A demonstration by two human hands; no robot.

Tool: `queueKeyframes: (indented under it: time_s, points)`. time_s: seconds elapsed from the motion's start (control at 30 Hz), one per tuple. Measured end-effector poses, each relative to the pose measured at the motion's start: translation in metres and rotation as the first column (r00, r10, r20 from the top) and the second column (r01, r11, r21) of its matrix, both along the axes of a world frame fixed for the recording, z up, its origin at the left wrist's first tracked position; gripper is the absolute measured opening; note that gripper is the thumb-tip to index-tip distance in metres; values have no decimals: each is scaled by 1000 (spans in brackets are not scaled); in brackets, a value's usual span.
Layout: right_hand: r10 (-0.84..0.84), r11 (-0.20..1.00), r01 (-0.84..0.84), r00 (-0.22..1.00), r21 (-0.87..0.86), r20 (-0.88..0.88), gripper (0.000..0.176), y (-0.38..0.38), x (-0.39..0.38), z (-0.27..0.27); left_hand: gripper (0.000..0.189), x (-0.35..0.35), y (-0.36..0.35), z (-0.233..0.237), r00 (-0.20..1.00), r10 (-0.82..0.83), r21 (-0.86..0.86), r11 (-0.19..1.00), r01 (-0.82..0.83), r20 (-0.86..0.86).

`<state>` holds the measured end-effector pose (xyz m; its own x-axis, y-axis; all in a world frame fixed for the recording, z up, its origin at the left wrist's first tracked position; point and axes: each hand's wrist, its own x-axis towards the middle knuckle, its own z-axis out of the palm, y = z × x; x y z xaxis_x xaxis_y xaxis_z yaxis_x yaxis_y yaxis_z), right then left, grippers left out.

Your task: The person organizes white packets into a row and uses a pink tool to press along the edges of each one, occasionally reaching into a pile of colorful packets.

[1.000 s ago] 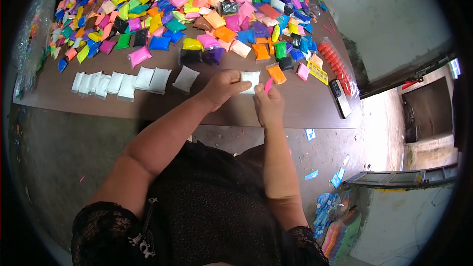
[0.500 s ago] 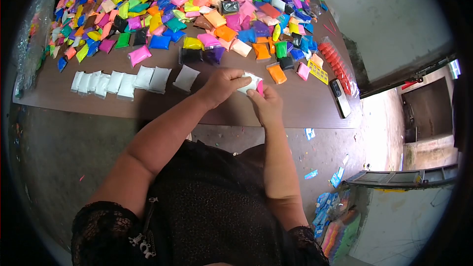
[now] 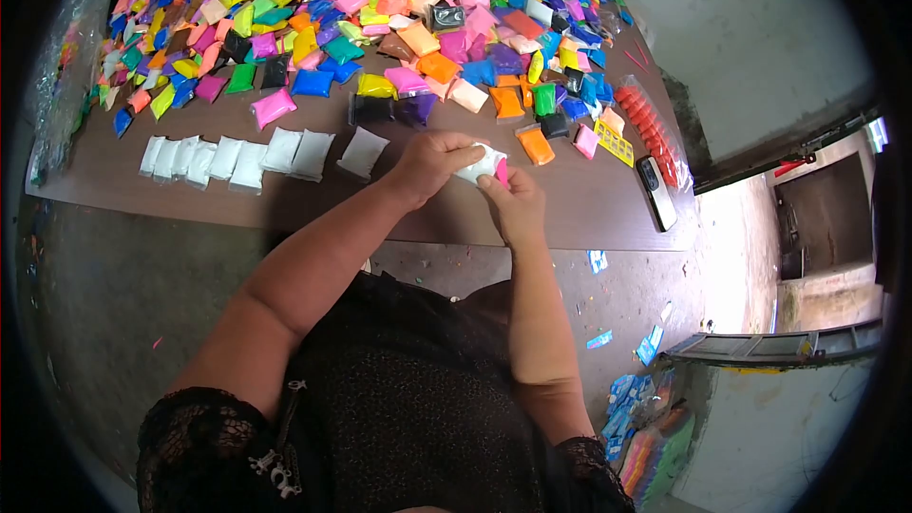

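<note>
Over the front of the table, both my hands grip a small white packet (image 3: 483,163) in clear wrap. My left hand (image 3: 432,169) pinches its left end between thumb and fingers. My right hand (image 3: 518,204) is closed on its right end, where a bright pink piece (image 3: 502,172) shows beside the fingers; what this piece is, I cannot tell. To the left of my hands lies a single white packet (image 3: 362,153), and further left a row of several white packets (image 3: 226,159). An orange packet (image 3: 536,145) lies just beyond my right hand.
A big heap of colourful packets (image 3: 408,28) covers the back of the brown table (image 3: 608,218). At the right are a phone (image 3: 656,193), a yellow tray-like sheet (image 3: 614,142) and a long clear bag of red pieces (image 3: 652,133). Blue wrappers (image 3: 627,404) litter the floor.
The white packet is tilted slightly differently between my hands, and a little more of it shows. Both hands keep their hold in nearly the same place.
</note>
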<state>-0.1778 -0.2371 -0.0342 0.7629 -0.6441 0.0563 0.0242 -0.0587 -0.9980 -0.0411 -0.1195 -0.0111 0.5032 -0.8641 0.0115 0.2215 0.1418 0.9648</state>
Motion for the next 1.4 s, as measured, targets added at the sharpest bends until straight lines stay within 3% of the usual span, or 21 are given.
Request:
queueKeyframes:
  time_s: [0.17, 0.23, 0.3, 0.63, 0.97, 1.03, 1.07, 1.13, 1.17, 1.23, 1.3, 1.33, 1.4]
  points:
    - [-1, 997, -1, 1000, 71, 26, 18, -5, 0, -7, 32, -1, 1, 0, 994, -13, -33, 999, 9, -108]
    - [-4, 993, -1, 999, 122, 44, 17, -8, 0, -13, 31, -2, 0, -2, 1000, -2, -54, 999, 2, -3]
    - [-3, 1000, 1, 999, 27, 49, 16, -4, 0, -8, 30, -2, 1, -2, 1000, -17, -30, 999, 17, 5]
    - [19, 999, -21, 997, 28, 76, 16, -7, 0, -14, 23, 1, 0, -5, 998, -30, 0, 1000, 30, -59]
    - [19, 999, -23, 996, 46, 82, 15, -4, 0, -11, 29, 6, 2, -6, 995, -58, -7, 998, 58, -86]
    - [9, 999, -12, 998, 50, 63, 15, -4, -1, -11, 34, 11, 0, -11, 940, -113, -11, 993, 115, -321]
    - [-8, 997, 2, 997, 81, 75, 15, -5, 0, -12, 34, 9, 1, -7, 940, -113, -10, 993, 116, -322]
    - [-25, 994, 15, 996, 112, 85, 14, -6, -1, -13, 36, 3, 1, 3, 878, -199, -206, 971, 118, -435]
    - [-28, 997, 24, 998, 73, 54, 14, -6, -2, -11, 36, 2, 2, 0, 878, -197, -206, 972, 116, -435]
    - [-31, 999, 30, 999, 37, 20, 14, -5, -1, -12, 35, 0, 3, -11, 977, -212, -90, 973, 214, 30]
    - [-119, 974, 113, 993, 198, 17, 15, -5, 0, -11, 34, 2, 2, -18, 981, -191, -72, 979, 188, -37]
    - [-124, 973, 119, 992, 198, 15, 15, -5, 0, -10, 34, 3, 0, -21, 980, -170, -55, 985, 165, -102]
    - [-126, 949, 80, 983, 304, 135, 17, -1, 0, -2, 32, 2, -3, -24, 983, -179, -17, 984, 178, -46]
